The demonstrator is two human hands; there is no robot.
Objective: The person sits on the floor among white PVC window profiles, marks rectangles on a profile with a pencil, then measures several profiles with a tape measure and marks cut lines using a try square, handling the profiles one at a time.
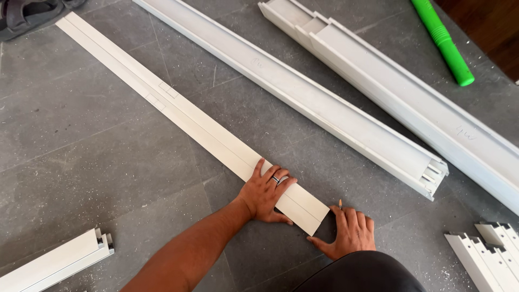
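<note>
A long flat white plastic strip (pixel 178 111), made of two narrow covers side by side, lies diagonally on the grey floor. My left hand (pixel 266 192), with a ring on one finger, presses flat on the strip near its close end. My right hand (pixel 348 231) rests on the floor against that end of the strip (pixel 316 216), fingers together, with what looks like a small pencil tip showing above the fingers. Whether it grips the pencil is unclear.
Two long white channel profiles (pixel 335 116) (pixel 427 103) lie diagonally to the right. A green tube (pixel 443 43) is at top right. Short white profile offcuts sit at bottom left (pixel 59 262) and bottom right (pixel 486 251). A dark sandal (pixel 27 13) is at top left.
</note>
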